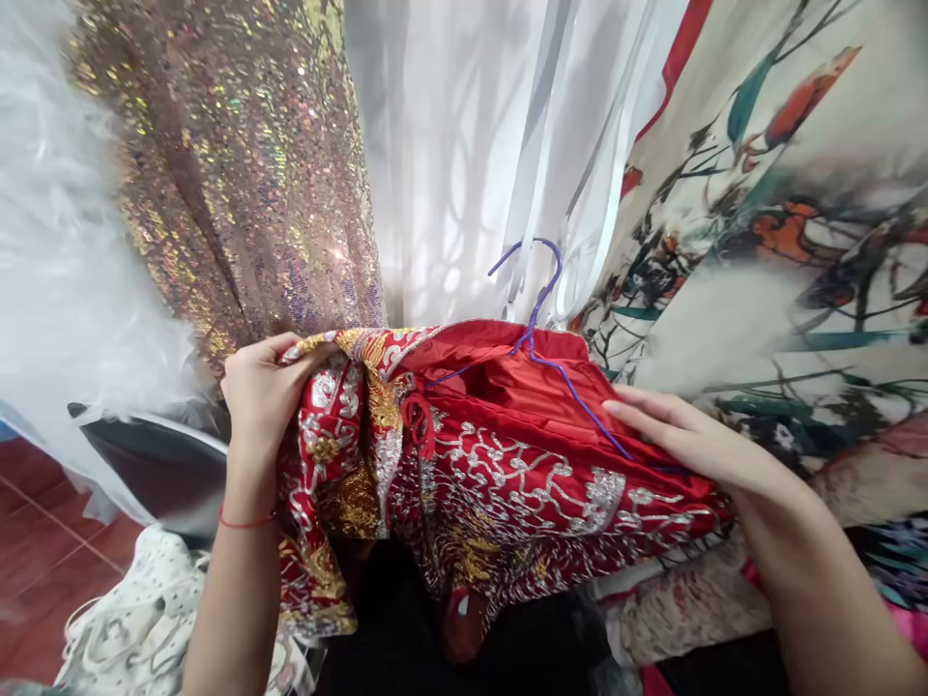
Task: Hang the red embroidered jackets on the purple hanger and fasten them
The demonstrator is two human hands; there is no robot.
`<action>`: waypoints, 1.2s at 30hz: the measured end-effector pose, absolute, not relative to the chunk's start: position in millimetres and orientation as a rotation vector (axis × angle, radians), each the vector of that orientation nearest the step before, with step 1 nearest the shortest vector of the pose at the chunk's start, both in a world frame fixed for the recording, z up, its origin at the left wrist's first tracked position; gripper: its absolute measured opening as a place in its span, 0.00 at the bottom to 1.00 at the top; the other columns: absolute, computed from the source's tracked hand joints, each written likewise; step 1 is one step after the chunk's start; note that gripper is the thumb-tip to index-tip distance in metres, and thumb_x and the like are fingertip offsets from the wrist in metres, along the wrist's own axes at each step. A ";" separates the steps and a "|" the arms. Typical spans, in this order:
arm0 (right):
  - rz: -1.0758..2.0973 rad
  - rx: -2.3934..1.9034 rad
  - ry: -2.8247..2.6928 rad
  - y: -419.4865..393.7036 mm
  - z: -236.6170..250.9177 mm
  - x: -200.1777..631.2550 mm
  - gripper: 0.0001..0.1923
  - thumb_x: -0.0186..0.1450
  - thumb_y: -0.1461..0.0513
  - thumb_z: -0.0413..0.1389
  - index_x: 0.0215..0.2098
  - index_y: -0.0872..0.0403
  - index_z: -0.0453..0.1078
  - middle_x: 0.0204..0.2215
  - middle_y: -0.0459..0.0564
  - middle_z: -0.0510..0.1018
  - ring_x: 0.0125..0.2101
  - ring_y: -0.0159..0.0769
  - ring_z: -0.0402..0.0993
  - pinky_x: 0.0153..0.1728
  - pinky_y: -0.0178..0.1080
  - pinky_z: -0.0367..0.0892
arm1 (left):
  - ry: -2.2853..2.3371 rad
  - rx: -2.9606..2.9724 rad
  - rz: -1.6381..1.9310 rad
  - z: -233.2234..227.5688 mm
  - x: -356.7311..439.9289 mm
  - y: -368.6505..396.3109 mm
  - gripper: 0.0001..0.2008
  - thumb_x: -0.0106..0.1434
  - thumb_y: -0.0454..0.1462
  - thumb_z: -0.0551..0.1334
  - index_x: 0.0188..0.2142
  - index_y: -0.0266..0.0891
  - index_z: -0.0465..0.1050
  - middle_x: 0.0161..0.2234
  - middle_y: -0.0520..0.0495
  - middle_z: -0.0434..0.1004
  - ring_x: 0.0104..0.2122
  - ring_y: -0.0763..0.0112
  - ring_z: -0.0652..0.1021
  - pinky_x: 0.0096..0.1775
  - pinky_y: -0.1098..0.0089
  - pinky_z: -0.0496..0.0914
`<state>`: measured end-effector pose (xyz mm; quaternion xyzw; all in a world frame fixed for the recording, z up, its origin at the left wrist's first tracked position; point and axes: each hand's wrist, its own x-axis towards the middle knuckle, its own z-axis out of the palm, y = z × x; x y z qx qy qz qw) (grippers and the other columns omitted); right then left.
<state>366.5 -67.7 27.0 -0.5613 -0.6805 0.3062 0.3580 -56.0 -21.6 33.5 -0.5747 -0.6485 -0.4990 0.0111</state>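
Note:
A red garment [522, 464] with silver and gold embroidery, apparently a jacket, is spread in front of me. Its smooth red lining shows at the opening, with a red knotted cord at the left. A purple wire hanger [580, 401] lies inside that opening, its hook standing up above the fabric. My left hand [265, 387] is closed on the gold-trimmed edge at the garment's left end. At the right end my right hand [674, 435] grips the garment beside the hanger's arm, fingers fairly straight along the lining; the thumb is hidden.
Behind hang a gold sequin dress [253, 164], white sheer fabric [442, 126] with ribbons, and a flower-printed cloth [783, 222]. White feathery fabric [65, 213] is at the left. Dotted white cloth [137, 609] lies low left, near the red tiled floor [43, 541].

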 end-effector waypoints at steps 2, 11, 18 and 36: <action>0.497 -1.491 -1.589 -74.8 24.3 361.1 0.19 0.68 0.45 0.51 0.37 0.50 0.73 0.36 0.53 0.81 0.37 0.44 0.77 0.39 0.40 0.72 | -1.920 -1.762 -1.525 43.1 -54.4 -7.2 0.20 0.58 0.54 0.62 0.28 0.40 0.76 0.21 0.53 0.66 0.26 0.71 0.67 0.29 0.71 0.54; -0.414 -1.728 -1.701 -76.3 4.3 329.3 0.16 0.71 0.53 0.41 0.34 0.49 0.66 0.20 0.50 0.73 0.21 0.42 0.70 0.24 0.39 0.55 | -1.845 -1.724 -1.033 -7.1 -12.0 35.1 0.15 0.65 0.48 0.61 0.37 0.39 0.76 0.38 0.38 0.79 0.41 0.55 0.76 0.44 0.61 0.65; -0.466 -1.796 -1.767 -77.4 1.1 333.2 0.17 0.72 0.53 0.39 0.33 0.50 0.64 0.21 0.51 0.73 0.22 0.43 0.71 0.25 0.39 0.54 | -1.935 -1.833 -1.492 -50.9 42.8 3.3 0.31 0.70 0.44 0.50 0.68 0.30 0.52 0.40 0.36 0.80 0.38 0.56 0.80 0.45 0.58 0.70; 1.012 -1.376 -1.770 -74.8 26.0 331.0 0.28 0.61 0.39 0.58 0.46 0.51 0.74 0.36 0.48 0.83 0.38 0.44 0.80 0.45 0.44 0.74 | -1.931 -1.742 -1.468 -16.0 -0.7 24.0 0.24 0.58 0.34 0.58 0.56 0.39 0.71 0.48 0.41 0.82 0.47 0.55 0.80 0.50 0.60 0.66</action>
